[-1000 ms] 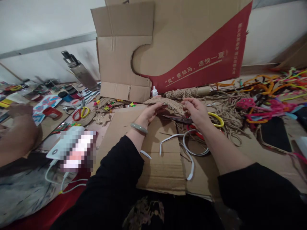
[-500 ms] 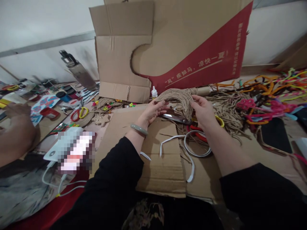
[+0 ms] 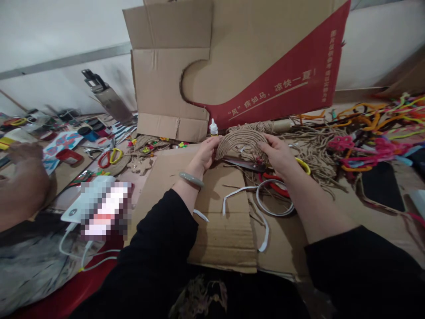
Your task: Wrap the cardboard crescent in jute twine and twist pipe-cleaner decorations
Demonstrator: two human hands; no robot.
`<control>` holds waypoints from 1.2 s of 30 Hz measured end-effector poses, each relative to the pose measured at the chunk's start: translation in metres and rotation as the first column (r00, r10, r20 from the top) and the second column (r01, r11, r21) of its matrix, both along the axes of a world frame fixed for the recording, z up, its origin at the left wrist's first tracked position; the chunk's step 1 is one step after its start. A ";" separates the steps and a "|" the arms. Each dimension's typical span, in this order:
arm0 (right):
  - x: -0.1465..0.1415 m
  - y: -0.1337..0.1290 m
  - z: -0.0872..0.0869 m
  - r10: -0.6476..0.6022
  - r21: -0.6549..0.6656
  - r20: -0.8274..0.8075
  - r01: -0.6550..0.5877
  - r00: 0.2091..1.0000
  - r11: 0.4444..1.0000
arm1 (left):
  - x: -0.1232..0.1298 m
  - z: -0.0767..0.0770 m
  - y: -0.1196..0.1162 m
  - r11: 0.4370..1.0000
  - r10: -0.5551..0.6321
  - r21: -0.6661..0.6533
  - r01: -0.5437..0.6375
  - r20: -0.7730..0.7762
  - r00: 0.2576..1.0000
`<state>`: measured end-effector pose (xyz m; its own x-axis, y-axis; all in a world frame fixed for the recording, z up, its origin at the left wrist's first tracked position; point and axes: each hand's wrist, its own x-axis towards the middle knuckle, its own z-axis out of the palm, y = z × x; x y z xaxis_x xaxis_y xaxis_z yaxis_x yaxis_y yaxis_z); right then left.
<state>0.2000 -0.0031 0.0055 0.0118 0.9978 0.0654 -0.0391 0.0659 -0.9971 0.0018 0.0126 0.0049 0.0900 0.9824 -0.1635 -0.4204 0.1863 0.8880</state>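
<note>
Between my hands I hold a curved arch of brown twine (image 3: 245, 141), its cords lying side by side in rows. My left hand (image 3: 209, 153), below a pale bangle (image 3: 191, 179), pinches the arch's left end. At its right end, the fingers of my right hand (image 3: 276, 153) close on the cords. Beneath the arch lie scissors (image 3: 244, 164) with dark blades and red and yellow handles. A roll of white tape (image 3: 275, 198) sits under my right forearm, its loose strip trailing left. A white-capped glue bottle (image 3: 213, 127) stands just behind my left hand.
A large cardboard panel (image 3: 172, 84) rises at the back. Flat cardboard (image 3: 222, 239) covers the table before me. Loose twine (image 3: 315, 155) and colourful pipe cleaners (image 3: 375, 133) lie right, near a dark phone (image 3: 381, 186). Left are a bottle (image 3: 111, 99), a power bank (image 3: 79, 204) and another person's arm (image 3: 23, 186).
The twine arch has tilted so its broad face shows more toward me. My left fingers have closed in on its left end, and my right fingers have shifted slightly.
</note>
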 end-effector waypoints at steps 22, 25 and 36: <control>0.000 0.003 -0.004 -0.019 0.024 0.031 0.018 0.999 1.000 | 0.001 -0.003 0.002 0.999 -0.039 0.036 0.040 -0.040 0.998; -0.001 0.002 -0.004 -0.024 0.047 0.058 0.021 0.998 0.999 | 0.002 -0.002 0.003 0.999 -0.040 0.020 0.042 -0.069 0.997; 0.003 0.008 -0.012 -0.043 0.164 0.133 0.021 0.990 0.986 | 0.002 0.003 -0.003 0.994 -0.105 0.011 0.106 -0.053 0.993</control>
